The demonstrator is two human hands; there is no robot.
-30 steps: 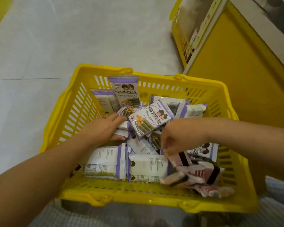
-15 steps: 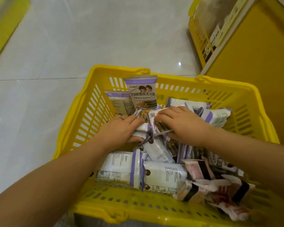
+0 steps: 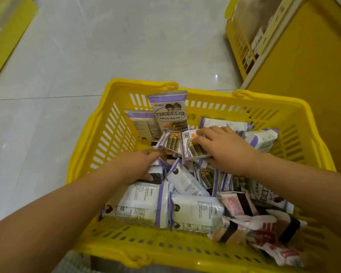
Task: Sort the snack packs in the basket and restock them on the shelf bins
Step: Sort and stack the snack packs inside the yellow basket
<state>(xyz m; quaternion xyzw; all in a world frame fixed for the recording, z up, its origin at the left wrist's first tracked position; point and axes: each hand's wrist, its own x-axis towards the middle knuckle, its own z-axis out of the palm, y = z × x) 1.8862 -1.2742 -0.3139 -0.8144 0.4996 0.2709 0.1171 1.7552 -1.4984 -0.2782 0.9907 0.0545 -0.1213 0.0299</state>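
A yellow plastic basket (image 3: pixel 110 138) holds several snack packs. Most are purple-and-white seaweed-roll packs; one (image 3: pixel 169 113) stands upright against the far wall. Pink and red packs (image 3: pixel 236 205) lie at the near right corner. My right hand (image 3: pixel 224 148) lies over a purple-and-white seaweed-roll pack (image 3: pixel 193 150) in the middle of the pile, fingers on top and thumb under its edge. My left hand (image 3: pixel 138 164) reaches in from the left and holds a small purple-and-white pack (image 3: pixel 156 171) between fingers and thumb. My forearms hide part of the pile.
The basket stands on a pale tiled floor (image 3: pixel 87 56). A yellow shelf unit (image 3: pixel 303 85) rises close on the right, with a slotted yellow bin (image 3: pixel 242 48) at its far end. Another yellow shelf base (image 3: pixel 6 32) runs along the far left.
My right hand moved from the near right of the pile up to the middle and took hold of a seaweed-roll pack. My left hand stayed among the packs on the left.
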